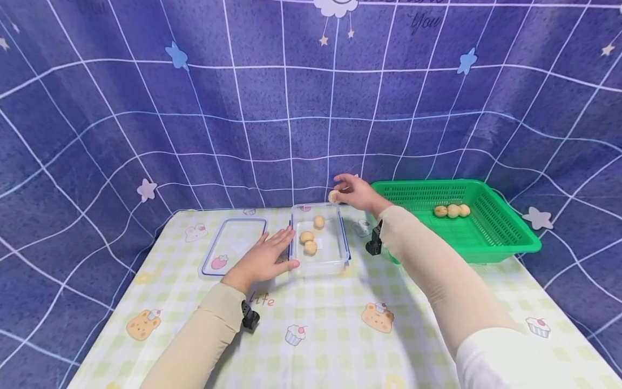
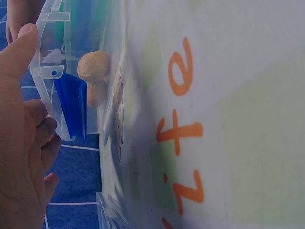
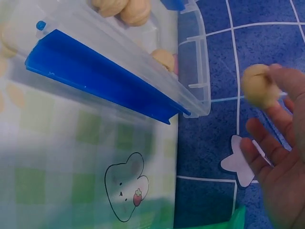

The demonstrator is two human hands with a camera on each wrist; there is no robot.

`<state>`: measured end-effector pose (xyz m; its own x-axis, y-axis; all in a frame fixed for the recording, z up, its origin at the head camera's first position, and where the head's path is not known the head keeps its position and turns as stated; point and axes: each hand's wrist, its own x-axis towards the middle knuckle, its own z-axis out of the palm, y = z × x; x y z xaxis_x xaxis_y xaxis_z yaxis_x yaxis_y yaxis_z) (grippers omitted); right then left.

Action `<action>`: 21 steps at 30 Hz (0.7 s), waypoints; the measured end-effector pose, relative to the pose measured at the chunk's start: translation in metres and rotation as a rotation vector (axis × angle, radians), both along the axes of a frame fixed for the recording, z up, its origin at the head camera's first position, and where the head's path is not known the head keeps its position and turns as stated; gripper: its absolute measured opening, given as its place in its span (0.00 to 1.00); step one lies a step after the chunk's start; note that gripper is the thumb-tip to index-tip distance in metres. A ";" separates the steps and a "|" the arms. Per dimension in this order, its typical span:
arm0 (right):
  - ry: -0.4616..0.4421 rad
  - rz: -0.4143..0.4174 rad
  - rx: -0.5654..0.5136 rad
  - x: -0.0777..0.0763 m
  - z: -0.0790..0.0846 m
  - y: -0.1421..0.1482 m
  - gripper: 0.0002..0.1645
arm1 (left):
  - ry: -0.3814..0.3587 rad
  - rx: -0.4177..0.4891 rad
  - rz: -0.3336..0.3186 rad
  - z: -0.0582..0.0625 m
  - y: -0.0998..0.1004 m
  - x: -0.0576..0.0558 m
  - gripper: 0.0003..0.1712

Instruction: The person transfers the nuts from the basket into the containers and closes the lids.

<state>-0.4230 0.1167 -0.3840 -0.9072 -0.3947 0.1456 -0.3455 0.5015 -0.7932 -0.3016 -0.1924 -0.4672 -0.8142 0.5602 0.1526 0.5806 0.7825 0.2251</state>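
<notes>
A clear plastic container [image 1: 330, 258] with blue side clips stands on the table, with several walnuts [image 1: 310, 247] inside. Above its back right corner, my right hand [image 1: 357, 193] pinches a walnut [image 3: 259, 86] between thumb and fingertips; the other fingers are spread apart. My left hand [image 1: 266, 258] is at the container's left side, fingers extended and thumb near the front corner. From the left wrist, the thumb [image 2: 21, 50] appears at the container's rim, and a blue clip [image 2: 72, 107] hangs beside the fingers.
A green basket [image 1: 505, 246] with several walnuts [image 1: 453, 210] stands at the right. The clear lid [image 1: 233, 246] with a blue seal lies left of the container. A checked cloth [image 1: 335, 351] covers the table, and a blue curtain [image 1: 311, 135] hangs behind.
</notes>
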 end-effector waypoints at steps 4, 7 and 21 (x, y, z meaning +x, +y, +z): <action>-0.001 -0.026 -0.030 0.003 0.005 0.004 0.37 | -0.007 -0.001 0.005 0.002 0.001 0.000 0.53; -0.003 -0.036 -0.045 0.006 0.009 0.010 0.38 | -0.015 0.003 0.006 0.003 0.002 0.001 0.52; 0.075 -0.128 -0.133 0.011 0.024 0.073 0.35 | -0.002 0.017 -0.005 -0.003 0.000 -0.002 0.53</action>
<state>-0.4118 0.1898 -0.3598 -0.9335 -0.2494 0.2578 -0.3461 0.4380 -0.8297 -0.3039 -0.1927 -0.4698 -0.8114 0.5619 0.1608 0.5844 0.7754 0.2392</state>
